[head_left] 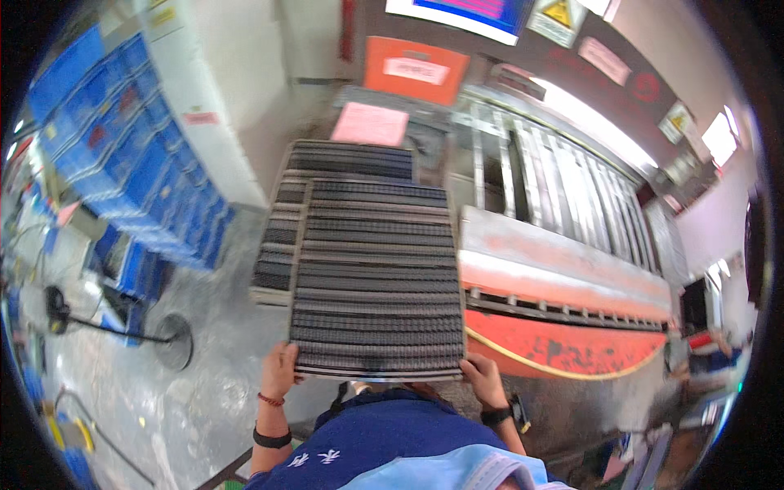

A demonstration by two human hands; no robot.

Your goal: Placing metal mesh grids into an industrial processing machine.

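A wide, rectangular framed tray [376,269] with dark, ribbed rows across it extends in front of my body. My left hand [282,367] has its fingers closed around the near left corner. At the near right corner my right hand [483,380] grips the same edge. Beneath and behind it lies a similar dark ribbed tray [273,245], mostly covered and showing along the left and far sides. Whether the upper tray's far end rests on the lower one, I cannot tell.
On the right stands a large orange machine [563,335] with silver bars [563,180]. A pink sheet [370,124] and an orange panel [415,69] are beyond the trays. Stacked blue crates [139,155] line the left; a round-based black stand [173,341] is on the floor.
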